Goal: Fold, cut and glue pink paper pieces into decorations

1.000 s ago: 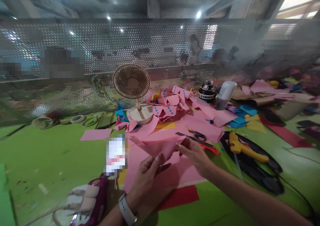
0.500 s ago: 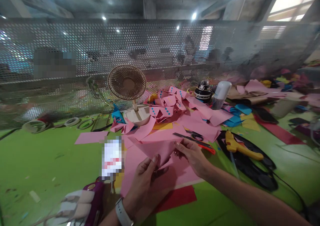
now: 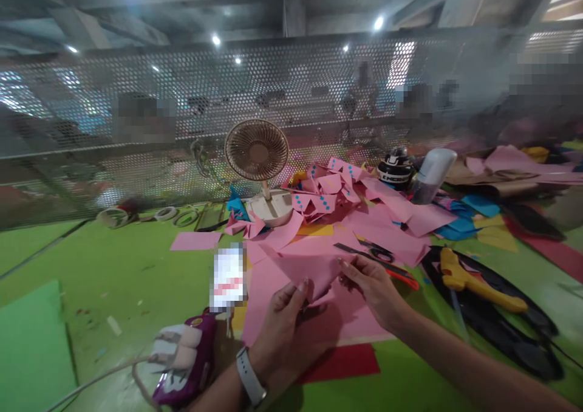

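Observation:
Both my hands hold a folded piece of pink paper (image 3: pixel 306 266) just above a larger pink sheet (image 3: pixel 268 296) on the green table. My left hand (image 3: pixel 285 327), with a white watch at the wrist, pinches the paper's lower point between thumb and fingers. My right hand (image 3: pixel 371 284) grips the paper's right corner. The fold forms a downward-pointing triangle between the two hands.
A small desk fan (image 3: pixel 257 157) stands behind a heap of pink folded pieces with blue dots (image 3: pixel 328 190). Scissors (image 3: pixel 373 254) and a yellow glue gun (image 3: pixel 473 278) lie to the right. A purple device (image 3: pixel 182 363) sits at lower left; tape rolls (image 3: pixel 112 216) lie by the mesh wall.
My hands keep their hold on the pink paper, the fingers shifting slightly along the fold. The view has swung a little to the left.

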Demonstrator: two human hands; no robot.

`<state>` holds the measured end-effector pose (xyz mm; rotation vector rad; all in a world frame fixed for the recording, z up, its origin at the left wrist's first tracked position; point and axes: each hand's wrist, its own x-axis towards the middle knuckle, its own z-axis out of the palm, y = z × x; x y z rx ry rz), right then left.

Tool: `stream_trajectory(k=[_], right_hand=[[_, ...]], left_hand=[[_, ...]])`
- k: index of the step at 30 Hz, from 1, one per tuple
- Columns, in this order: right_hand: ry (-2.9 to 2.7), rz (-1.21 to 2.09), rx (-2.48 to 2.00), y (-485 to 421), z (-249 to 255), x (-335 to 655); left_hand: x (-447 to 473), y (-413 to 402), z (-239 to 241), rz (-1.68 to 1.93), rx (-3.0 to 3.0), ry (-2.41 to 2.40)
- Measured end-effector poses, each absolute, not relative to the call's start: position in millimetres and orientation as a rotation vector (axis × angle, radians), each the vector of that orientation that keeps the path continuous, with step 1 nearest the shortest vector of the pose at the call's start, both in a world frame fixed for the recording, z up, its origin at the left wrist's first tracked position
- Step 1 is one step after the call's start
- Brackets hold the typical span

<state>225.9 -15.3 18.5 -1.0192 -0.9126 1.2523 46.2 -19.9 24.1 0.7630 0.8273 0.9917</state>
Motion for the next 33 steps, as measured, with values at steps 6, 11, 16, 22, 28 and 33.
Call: stream_trajectory(k=[6,11,16,22,28,33], right_hand=[[-0.88,1.271,-0.999,-17,20,224],[-0.873,1.274,-0.995,-17,19,224],[-0.875,1.245,-1.029,-16,15,225],[-0.791,1.291,-0.98,-16,18,224],[-0.771,1.24,-0.989,-16,23,225],[-0.807,1.094,-1.033,-8,27,233]], left_hand=[[46,-20,25,1.026,0.817,0.831],[46,-19,25,1.016,0.831,0.846],[44,-18,21,1.02,0.941,0.922],[41,-16,25,0.959,1.041,0.958],[41,-18,25,0.915,0.997,0.975],[45,-19,28,0.945,0.861,0.93]])
